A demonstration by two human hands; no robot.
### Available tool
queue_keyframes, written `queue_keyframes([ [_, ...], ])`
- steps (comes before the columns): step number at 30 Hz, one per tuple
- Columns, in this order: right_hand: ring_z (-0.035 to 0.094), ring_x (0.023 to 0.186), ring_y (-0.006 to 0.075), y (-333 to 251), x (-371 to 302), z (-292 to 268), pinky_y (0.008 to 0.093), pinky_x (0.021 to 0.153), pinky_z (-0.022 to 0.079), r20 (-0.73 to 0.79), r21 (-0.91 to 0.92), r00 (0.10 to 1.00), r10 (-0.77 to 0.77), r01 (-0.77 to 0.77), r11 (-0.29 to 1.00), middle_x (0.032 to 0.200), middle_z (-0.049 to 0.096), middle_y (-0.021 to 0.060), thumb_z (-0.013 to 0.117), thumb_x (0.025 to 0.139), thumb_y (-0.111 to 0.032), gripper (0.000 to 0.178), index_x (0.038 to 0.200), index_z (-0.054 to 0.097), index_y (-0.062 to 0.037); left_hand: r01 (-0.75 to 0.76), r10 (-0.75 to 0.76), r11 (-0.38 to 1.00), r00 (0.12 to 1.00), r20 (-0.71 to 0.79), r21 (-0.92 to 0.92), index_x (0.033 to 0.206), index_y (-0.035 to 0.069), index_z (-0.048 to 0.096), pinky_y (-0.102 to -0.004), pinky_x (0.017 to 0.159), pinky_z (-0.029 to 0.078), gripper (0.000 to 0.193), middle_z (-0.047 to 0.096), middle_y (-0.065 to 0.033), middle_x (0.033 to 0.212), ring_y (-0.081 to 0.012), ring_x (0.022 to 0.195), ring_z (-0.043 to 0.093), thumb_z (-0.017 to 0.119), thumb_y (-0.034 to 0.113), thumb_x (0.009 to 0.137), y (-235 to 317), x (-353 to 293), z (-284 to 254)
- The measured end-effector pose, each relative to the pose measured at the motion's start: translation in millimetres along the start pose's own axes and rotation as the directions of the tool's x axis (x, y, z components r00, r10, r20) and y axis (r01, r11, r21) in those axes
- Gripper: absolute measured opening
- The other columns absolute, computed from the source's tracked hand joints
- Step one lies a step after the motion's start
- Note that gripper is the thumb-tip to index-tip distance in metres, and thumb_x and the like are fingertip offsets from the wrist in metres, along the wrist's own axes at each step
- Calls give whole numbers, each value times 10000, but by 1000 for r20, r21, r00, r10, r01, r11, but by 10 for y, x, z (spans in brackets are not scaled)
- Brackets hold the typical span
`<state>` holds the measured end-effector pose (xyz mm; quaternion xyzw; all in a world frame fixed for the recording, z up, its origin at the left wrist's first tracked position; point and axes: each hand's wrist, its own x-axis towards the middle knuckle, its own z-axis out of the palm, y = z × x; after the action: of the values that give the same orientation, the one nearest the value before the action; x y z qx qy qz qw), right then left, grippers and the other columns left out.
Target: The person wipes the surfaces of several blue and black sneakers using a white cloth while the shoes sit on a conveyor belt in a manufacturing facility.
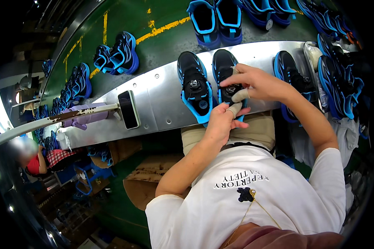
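A pair of black sneakers with bright blue trim stands on the metal bench before me, toes pointing away. Over the right sneaker (222, 62) my right hand (255, 83) hovers close, its bent fingers and thumb apart on either side of the round lacing dial (231, 89). At that shoe's heel opening, my left hand (225, 118) grips the collar between thumb and fingers; the exact contact is partly hidden. Beige covers wrap some fingertips of both hands. The left sneaker (191, 66) sits untouched, its own dial and a round blue insole sticker showing.
On the metal bench (149, 103) lie a phone (129, 109) and a lilac bottle (85, 118), beside a worn metal bar (70, 114). Another sneaker (287, 66) and a stacked group stand right. More sneakers rest on the green surface (166, 45) beyond. A cardboard box (147, 170) is below.
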<state>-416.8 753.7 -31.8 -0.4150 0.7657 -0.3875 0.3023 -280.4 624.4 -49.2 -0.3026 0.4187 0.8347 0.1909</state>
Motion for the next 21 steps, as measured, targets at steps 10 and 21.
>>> queue_keyframes([
  [10, 593, 810, 298, 2, 16, -17, 376, 694, 473, 18, -43, 1000, 10, -9, 999, 850, 570, 129, 727, 726, -177, 296, 998, 665, -80, 47, -45, 998, 998, 43, -37, 1183, -23, 520, -291, 604, 554, 270, 566, -99, 1201, -267, 1120, 591, 510, 109, 947, 23, 19, -27],
  [21, 561, 768, 269, 166, 49, 0, 361, 688, 468, 2, 34, 992, -122, 122, 992, 839, 532, 99, 739, 718, -182, 245, 934, 674, -86, 40, -39, 997, 999, 12, -72, 1193, -20, 503, -288, 613, 551, 274, 573, -103, 1183, -265, 1104, 601, 502, 114, 954, -24, 52, 12],
])
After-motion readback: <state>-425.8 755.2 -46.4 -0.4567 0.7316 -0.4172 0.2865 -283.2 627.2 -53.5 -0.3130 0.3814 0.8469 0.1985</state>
